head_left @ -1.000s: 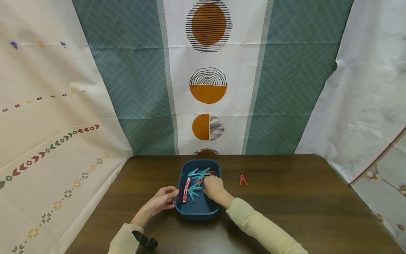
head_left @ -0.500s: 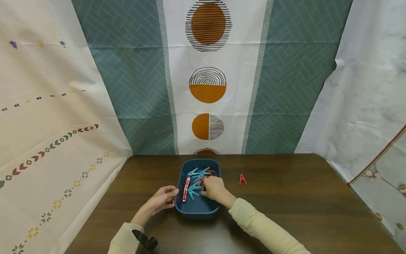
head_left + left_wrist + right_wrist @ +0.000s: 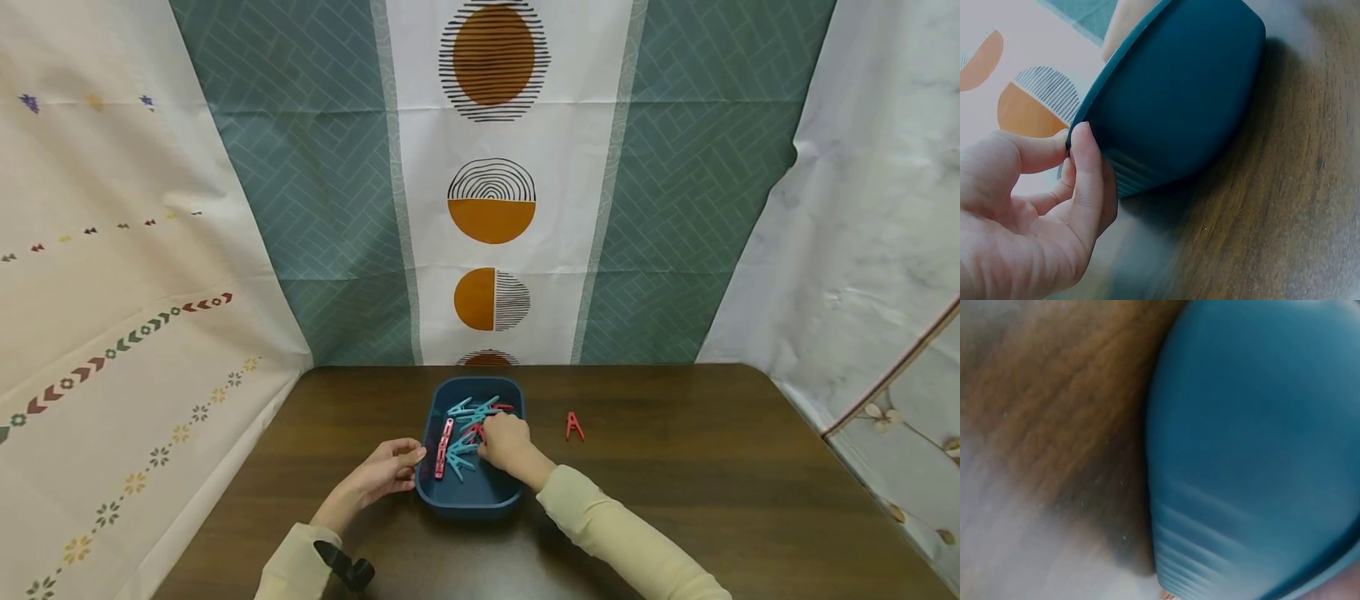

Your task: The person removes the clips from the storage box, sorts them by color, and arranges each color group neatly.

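A dark blue tray sits mid-table and holds several teal and red clothespins. My left hand is at the tray's left wall; in the left wrist view the left hand pinches the rim of the tray between thumb and forefinger. My right hand reaches into the tray with its fingers curled down over the pins, fingertips at a red pin. Its back hides the grip. The right wrist view shows only the outer wall of the tray, blurred.
One red clothespin lies on the dark wooden table to the right of the tray. Patterned curtains close off the table's back and both sides. A black strap device sits on my left sleeve.
The right hand has shifted slightly within the tray, among the pins. The tray has nudged a little to the right. The left hand stays at the rim.
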Tool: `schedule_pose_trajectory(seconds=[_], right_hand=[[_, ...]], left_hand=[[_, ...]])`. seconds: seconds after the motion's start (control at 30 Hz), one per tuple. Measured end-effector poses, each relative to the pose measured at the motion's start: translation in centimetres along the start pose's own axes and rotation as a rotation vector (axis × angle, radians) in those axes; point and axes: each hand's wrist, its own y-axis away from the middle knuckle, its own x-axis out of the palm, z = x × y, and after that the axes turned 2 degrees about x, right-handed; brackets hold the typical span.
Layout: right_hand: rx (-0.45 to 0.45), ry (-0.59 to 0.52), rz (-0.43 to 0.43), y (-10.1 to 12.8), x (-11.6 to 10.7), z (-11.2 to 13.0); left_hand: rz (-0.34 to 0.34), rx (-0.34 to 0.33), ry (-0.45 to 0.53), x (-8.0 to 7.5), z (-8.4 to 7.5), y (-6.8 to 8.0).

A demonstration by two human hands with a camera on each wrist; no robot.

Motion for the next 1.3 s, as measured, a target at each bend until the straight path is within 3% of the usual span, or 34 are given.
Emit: schedule_pose_trajectory(seconds=[0.33, 0.67, 1.0, 1.3], right_hand=[[0.027, -0.209, -0.209, 0.5, -2.0, -1.2], [0.084, -0.462, -0.244, 0.9, -2.7, -3.7], [0.096, -0.461, -0.363, 1.5, -1.9, -6.2], [0.154, -0.467, -0.377, 1.7, -1.8, -8.5]], left_hand=[[0.029, 0.004, -0.016, 0.0, -0.8, 0.1], [0.066, -0.02, 0.006, 0.2, -1.0, 0.2], [0.037, -0.033, -0.043, 0.3, -0.8, 0.2], [0.008, -0.004, -0.056, 0.5, -1.4, 0.2]])
